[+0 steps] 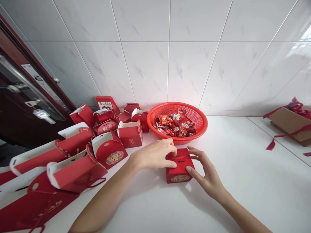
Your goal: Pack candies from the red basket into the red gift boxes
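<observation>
A small red paper gift box (180,166) with a gold emblem on its front stands on the white counter in front of me. Its top looks folded over, with slots showing in the lid. My left hand (160,153) grips it from the left, fingers curled on the top and thumb along the front of the lid. Around its right side my right hand (206,171) holds it, thumb at the front edge and fingers at the back corner. Just behind the box sits a red plastic basket (155,133) with many small red-wrapped candies (178,123).
Several red gift boxes (130,134), many with open tops, crowd the left side. Larger red boxes with cord handles (77,171) lie nearer. At the right is a brown cardboard box (293,121) with red ribbon (270,144). A tiled wall (187,71) bounds the white counter (233,155).
</observation>
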Motion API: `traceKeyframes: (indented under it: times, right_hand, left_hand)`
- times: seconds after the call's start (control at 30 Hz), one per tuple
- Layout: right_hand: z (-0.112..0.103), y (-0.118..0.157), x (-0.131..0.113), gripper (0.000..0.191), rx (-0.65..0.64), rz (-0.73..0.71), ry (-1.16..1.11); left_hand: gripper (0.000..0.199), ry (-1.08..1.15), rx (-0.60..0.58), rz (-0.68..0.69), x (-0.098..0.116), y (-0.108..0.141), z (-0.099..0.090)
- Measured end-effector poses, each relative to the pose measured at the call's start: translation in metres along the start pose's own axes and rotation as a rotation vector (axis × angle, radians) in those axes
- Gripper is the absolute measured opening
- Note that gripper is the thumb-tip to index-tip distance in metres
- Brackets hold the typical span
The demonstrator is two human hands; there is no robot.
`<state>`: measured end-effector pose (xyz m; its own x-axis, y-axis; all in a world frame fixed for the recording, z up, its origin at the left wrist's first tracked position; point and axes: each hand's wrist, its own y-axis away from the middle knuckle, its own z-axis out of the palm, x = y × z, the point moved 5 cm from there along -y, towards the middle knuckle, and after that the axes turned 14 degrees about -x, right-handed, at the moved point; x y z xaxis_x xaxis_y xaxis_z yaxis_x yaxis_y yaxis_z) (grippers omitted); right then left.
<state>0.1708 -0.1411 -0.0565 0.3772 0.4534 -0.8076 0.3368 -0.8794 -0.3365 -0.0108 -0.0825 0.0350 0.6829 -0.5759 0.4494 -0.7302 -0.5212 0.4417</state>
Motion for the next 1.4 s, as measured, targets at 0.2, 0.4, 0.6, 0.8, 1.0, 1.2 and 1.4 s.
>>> traceKeyframes:
  times: [0.2, 0.4, 0.6, 0.8, 1.0, 1.2, 1.4]
  right_hand:
    - [0.000, 0.002, -0.008, 0.025, 0.020, -0.025, 0.186]
    - [0.002, 0.003, -0.010, 0.019, 0.055, -0.048, 0.253]
    - [-0.003, 0.003, -0.009, 0.021, 0.132, -0.021, 0.311]
    - [0.001, 0.008, -0.016, 0.024, 0.157, -0.063, 0.376]
    - [0.004, 0.008, -0.022, 0.035, -0.011, -0.068, 0.431]
    - [0.013, 0.007, -0.026, 0.060, -0.060, -0.083, 0.668]
    - [-0.010, 0.003, -0.025, 0.040, 0.011, -0.067, 0.645]
  left_hand:
    - [0.028, 0.023, -0.013, -0.076, -0.001, -0.001, 0.006]
    - [0.021, 0.014, -0.077, -0.122, 0.002, -0.001, 0.010]
    - [0.026, -0.071, -0.042, -0.164, 0.012, -0.003, 0.019]
    - [0.037, -0.102, 0.047, -0.180, 0.028, -0.008, 0.031]
    - [0.035, 0.013, -0.004, -0.072, 0.018, -0.006, 0.024]
    - [0.025, 0.004, -0.081, 0.033, 0.012, -0.004, 0.014]
    - [0.039, -0.019, -0.126, 0.068, 0.010, 0.010, 0.008]
